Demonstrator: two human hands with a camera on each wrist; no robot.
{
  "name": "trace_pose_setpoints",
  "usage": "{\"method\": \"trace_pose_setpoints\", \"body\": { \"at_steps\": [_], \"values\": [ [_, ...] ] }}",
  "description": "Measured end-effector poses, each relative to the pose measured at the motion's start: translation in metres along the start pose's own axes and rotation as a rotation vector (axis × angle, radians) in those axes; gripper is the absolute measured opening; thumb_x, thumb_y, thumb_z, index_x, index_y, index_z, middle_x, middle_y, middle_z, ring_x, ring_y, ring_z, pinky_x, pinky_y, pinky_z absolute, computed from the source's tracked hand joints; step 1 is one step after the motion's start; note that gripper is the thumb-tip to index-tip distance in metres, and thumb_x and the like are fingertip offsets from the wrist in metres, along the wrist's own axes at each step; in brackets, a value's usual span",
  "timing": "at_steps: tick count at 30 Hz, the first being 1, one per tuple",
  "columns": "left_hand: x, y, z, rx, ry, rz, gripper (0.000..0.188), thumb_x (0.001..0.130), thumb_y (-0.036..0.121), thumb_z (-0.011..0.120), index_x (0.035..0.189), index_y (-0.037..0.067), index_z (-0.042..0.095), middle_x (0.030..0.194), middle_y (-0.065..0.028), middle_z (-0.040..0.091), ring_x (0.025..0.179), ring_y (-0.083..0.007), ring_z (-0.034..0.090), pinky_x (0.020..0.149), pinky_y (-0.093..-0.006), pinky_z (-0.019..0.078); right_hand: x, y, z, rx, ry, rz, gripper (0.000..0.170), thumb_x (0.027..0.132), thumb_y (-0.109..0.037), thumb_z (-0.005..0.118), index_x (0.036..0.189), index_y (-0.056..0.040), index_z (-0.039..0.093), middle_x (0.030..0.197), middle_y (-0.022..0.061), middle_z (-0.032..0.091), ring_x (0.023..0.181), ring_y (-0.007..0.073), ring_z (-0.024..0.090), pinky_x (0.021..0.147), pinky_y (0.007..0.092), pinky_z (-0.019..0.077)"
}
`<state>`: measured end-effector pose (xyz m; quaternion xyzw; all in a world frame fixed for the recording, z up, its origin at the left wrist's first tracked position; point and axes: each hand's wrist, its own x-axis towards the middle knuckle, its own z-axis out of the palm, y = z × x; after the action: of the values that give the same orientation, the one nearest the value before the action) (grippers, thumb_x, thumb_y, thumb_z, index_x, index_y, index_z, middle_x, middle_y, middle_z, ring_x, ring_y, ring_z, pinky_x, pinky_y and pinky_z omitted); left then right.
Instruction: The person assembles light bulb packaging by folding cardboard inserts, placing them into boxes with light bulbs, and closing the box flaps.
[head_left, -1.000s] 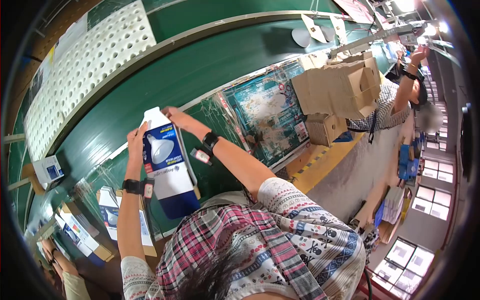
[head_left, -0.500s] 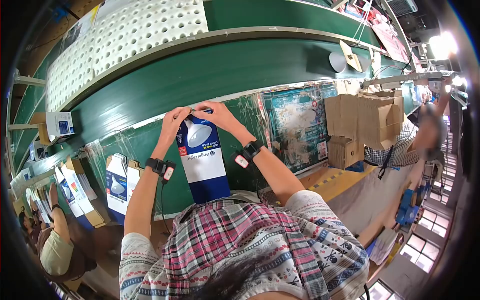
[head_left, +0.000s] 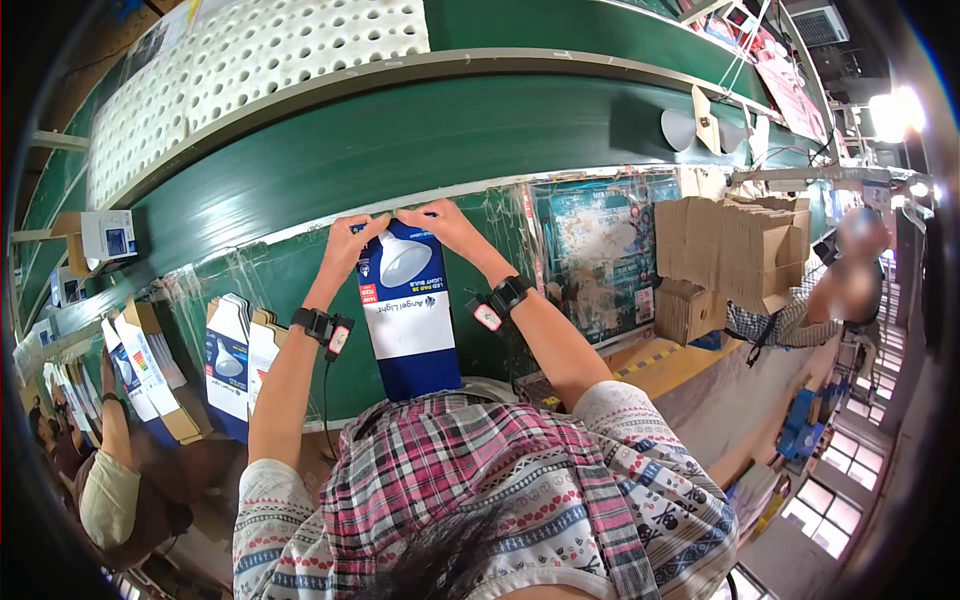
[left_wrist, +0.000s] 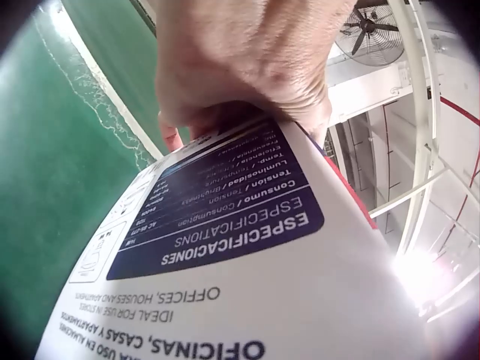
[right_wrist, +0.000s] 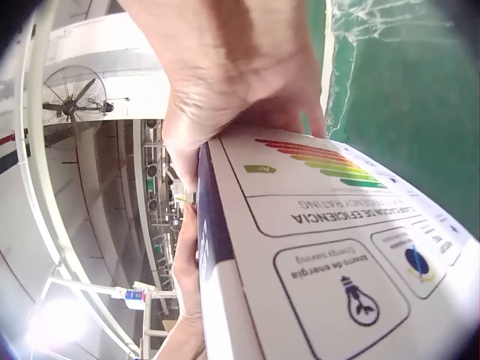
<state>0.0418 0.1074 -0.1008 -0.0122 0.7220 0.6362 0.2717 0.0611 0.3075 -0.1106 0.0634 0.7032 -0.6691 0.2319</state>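
A blue and white light bulb box [head_left: 413, 325] with a bulb picture lies in front of my body, its dark blue end against the plaid apron. My left hand [head_left: 347, 247] grips the far left corner of the box, and my right hand [head_left: 446, 230] grips the far right corner. The thumbs and forefingers come close together over the far end. In the left wrist view, my fingers curl over the edge above a printed specifications panel [left_wrist: 217, 202]. The right wrist view shows an efficiency rating panel [right_wrist: 322, 180] below my other hand; the fingertips there are hidden.
Flattened printed boxes [head_left: 228, 365] stand at the left, and a small box [head_left: 107, 235] sits beyond them. Stacked brown cardboard [head_left: 735, 245] is at the right. A green conveyor belt [head_left: 400, 130] runs behind the work surface. Other people are at both sides.
The box has straightened in front of my body from a tilted pose. My right hand has come from its side to the far end, near the left hand. The head view has turned.
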Motion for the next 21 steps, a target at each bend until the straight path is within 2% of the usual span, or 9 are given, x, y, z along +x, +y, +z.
{"method": "trace_pose_setpoints", "body": {
  "at_steps": [3,6,9,12,15,16,18,20,21],
  "values": [
    [-0.001,0.003,0.000,0.016,-0.043,-0.027,0.033,0.084,0.032,0.062,0.070,0.002,0.064,0.062,0.0035,0.056,0.056,-0.0042,0.049,0.052,-0.0203,0.0366,-0.002,-0.006,-0.004,-0.008,-0.019,0.003,0.051,0.079,-0.048,0.063,0.087,0.0025,0.068,0.083,0.0107,0.066,0.077,0.0147,0.060,0.071,0.0270,0.0460],
    [-0.003,-0.010,-0.006,0.009,-0.013,0.057,0.031,0.087,0.032,0.058,0.090,0.001,0.063,0.080,-0.0001,0.060,0.077,-0.0076,0.054,0.066,-0.0210,0.0403,0.003,0.004,0.001,-0.018,0.002,-0.025,0.051,0.079,-0.048,0.063,0.087,0.0023,0.068,0.083,0.0102,0.066,0.078,0.0145,0.059,0.072,0.0267,0.0455],
    [-0.010,-0.011,0.002,0.041,0.100,0.117,0.037,0.091,0.031,0.053,0.115,0.003,0.054,0.108,-0.0057,0.055,0.103,-0.0126,0.050,0.083,-0.0251,0.0390,0.002,0.006,0.000,-0.017,0.037,-0.052,0.051,0.079,-0.049,0.063,0.087,0.0016,0.068,0.082,0.0095,0.065,0.076,0.0145,0.059,0.070,0.0267,0.0453],
    [-0.034,0.000,0.004,0.138,0.205,0.195,0.040,0.093,0.023,0.048,0.130,0.008,0.044,0.124,-0.0096,0.044,0.115,-0.0183,0.043,0.091,-0.0290,0.0370,0.001,0.001,0.004,-0.061,0.050,-0.055,0.053,0.078,-0.050,0.063,0.085,0.0016,0.068,0.079,0.0093,0.065,0.075,0.0149,0.059,0.069,0.0269,0.0454],
    [-0.064,0.012,-0.002,0.183,0.189,0.331,0.041,0.092,0.011,0.045,0.133,0.008,0.040,0.131,-0.0112,0.038,0.120,-0.0226,0.040,0.098,-0.0327,0.0334,0.002,-0.011,0.002,-0.145,0.069,-0.029,0.055,0.079,-0.052,0.062,0.084,0.0025,0.068,0.077,0.0096,0.065,0.075,0.0153,0.059,0.070,0.0270,0.0453],
    [-0.073,0.013,-0.004,0.273,0.194,0.335,0.047,0.087,-0.001,0.045,0.133,0.007,0.040,0.133,-0.0126,0.037,0.125,-0.0258,0.036,0.102,-0.0345,0.0315,0.002,-0.015,-0.004,-0.169,0.078,-0.014,0.055,0.080,-0.052,0.060,0.084,0.0028,0.068,0.079,0.0096,0.066,0.077,0.0148,0.059,0.072,0.0264,0.0449],
    [-0.096,0.010,-0.016,0.615,0.162,0.540,0.057,0.080,0.002,0.053,0.135,0.007,0.038,0.137,-0.0139,0.033,0.130,-0.0286,0.030,0.106,-0.0372,0.0286,0.015,-0.011,-0.005,-0.173,0.130,0.011,0.057,0.078,-0.054,0.062,0.084,0.0024,0.069,0.076,0.0099,0.066,0.072,0.0155,0.059,0.068,0.0270,0.0451],
    [-0.127,0.015,-0.012,0.703,0.064,0.558,0.065,0.076,0.007,0.059,0.137,0.008,0.036,0.139,-0.0148,0.030,0.131,-0.0301,0.028,0.107,-0.0387,0.0279,0.033,-0.004,-0.008,-0.182,0.150,0.060,0.057,0.077,-0.054,0.062,0.084,0.0023,0.069,0.074,0.0095,0.065,0.067,0.0145,0.058,0.062,0.0268,0.0452],
    [-0.138,0.019,-0.013,0.752,0.024,0.560,0.069,0.073,0.009,0.062,0.137,0.008,0.035,0.140,-0.0153,0.028,0.132,-0.0309,0.027,0.107,-0.0394,0.0275,0.032,-0.009,-0.013,-0.111,0.110,0.073,0.054,0.077,-0.053,0.063,0.082,0.0004,0.070,0.071,0.0078,0.064,0.055,0.0136,0.057,0.053,0.0243,0.0440]
  ]
}}
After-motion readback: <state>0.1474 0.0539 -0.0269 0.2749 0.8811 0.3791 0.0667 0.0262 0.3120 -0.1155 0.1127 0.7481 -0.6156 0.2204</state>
